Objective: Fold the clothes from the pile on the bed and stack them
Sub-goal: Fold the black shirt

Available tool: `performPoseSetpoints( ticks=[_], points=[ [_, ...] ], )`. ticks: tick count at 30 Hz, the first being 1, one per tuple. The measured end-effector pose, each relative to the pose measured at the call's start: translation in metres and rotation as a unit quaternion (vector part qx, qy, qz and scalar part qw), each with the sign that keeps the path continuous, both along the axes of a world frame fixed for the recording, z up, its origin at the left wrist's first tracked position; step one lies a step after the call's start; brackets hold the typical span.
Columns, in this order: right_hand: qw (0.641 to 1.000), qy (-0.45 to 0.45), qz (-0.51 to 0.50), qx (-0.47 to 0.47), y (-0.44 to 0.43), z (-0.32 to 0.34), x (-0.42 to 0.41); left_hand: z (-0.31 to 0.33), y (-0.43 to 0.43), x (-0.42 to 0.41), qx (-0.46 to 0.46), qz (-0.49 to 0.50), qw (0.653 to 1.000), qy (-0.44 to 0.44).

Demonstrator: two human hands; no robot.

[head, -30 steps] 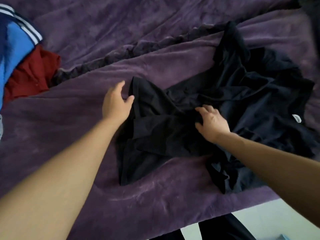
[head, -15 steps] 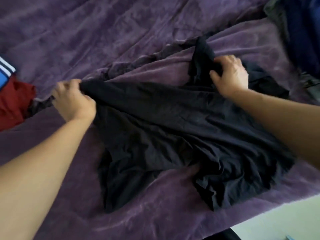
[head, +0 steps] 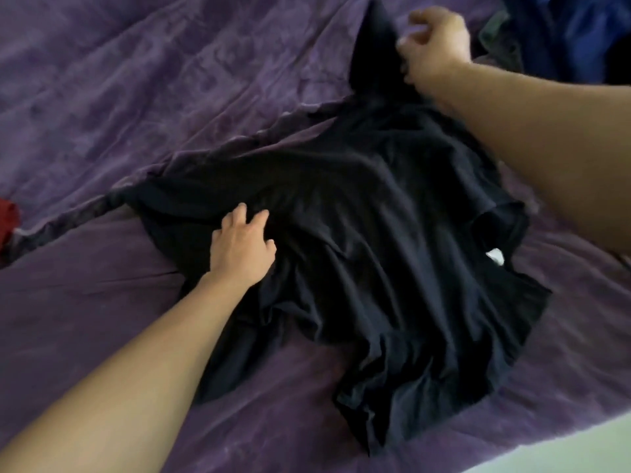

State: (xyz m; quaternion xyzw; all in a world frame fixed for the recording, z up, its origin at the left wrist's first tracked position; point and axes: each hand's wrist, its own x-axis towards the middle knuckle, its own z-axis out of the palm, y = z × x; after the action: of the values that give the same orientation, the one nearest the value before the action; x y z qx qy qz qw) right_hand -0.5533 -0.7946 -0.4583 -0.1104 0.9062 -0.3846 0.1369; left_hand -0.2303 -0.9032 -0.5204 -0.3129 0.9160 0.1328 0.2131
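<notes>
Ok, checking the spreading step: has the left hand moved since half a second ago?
Yes. The left hand left the blanket fold, coming nearer, onto the black shirt.

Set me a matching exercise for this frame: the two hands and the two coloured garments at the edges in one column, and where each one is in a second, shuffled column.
Things:
1. left hand
2. right hand
3. red garment
4. blue garment

Places:
A. top right corner of the view
B. far left edge of the view
C. resting on the black shirt, fingers spread
D. fingers curled at the shirt's far corner

Pairs: 1-C; 2-D; 3-B; 4-A.
</notes>
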Motion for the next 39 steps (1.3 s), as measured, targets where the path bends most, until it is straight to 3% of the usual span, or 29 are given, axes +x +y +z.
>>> performPoseSetpoints(
  ticks=[2,6,10,13,16,18,20,23,25,27,30,32,36,39],
  points=[
    [0.999,-0.019,0.033,-0.004,0.028,0.003,0.0,0.008,0.008,-0.017,-0.026,0.009,1.0,0.007],
    [0.993,0.091,-0.008,0.072,0.153,-0.01,0.037,0.024,0.045,-0.064,-0.022,-0.058,0.987,0.146],
    [0.974,-0.033,-0.158,0.16,0.273,-0.036,0.122,0.029,0.11,-0.138,0.048,-0.155,0.956,0.243],
    [0.951,-0.149,-0.181,0.2,0.315,-0.049,0.186,0.02,0.169,-0.187,0.059,-0.266,0.936,0.224],
    [0.954,-0.177,-0.174,0.169,0.326,-0.056,0.216,0.007,0.211,-0.221,-0.002,-0.351,0.927,0.134],
    [0.962,-0.131,-0.216,0.099,0.34,-0.056,0.214,0.007,0.224,-0.242,-0.036,-0.33,0.932,0.145],
    [0.956,-0.06,-0.28,0.06,0.357,-0.047,0.199,0.011,0.229,-0.266,0.002,-0.259,0.946,0.194],
    [0.948,-0.042,-0.296,0.106,0.38,-0.043,0.168,0.026,0.238,-0.292,0.102,-0.197,0.942,0.252],
    [0.945,-0.092,-0.272,0.156,0.383,-0.044,0.158,0.035,0.239,-0.289,0.165,-0.177,0.928,0.282],
    [0.949,-0.096,-0.23,0.191,0.378,-0.042,0.162,0.04,0.226,-0.268,0.166,-0.166,0.921,0.31],
    [0.96,0.037,-0.149,0.233,0.359,-0.031,0.19,0.037,0.183,-0.199,0.108,-0.161,0.925,0.327],
    [0.974,0.109,-0.078,0.183,0.334,-0.025,0.222,0.032,0.151,-0.133,0.072,-0.141,0.935,0.318],
    [0.975,0.089,0.18,0.097,0.27,-0.031,0.311,0.023,0.106,0.024,-0.024,-0.16,0.961,0.226],
    [0.924,0.033,0.321,0.206,0.245,-0.054,0.359,0.01,0.093,0.129,-0.054,-0.219,0.969,0.101]
  ],
)
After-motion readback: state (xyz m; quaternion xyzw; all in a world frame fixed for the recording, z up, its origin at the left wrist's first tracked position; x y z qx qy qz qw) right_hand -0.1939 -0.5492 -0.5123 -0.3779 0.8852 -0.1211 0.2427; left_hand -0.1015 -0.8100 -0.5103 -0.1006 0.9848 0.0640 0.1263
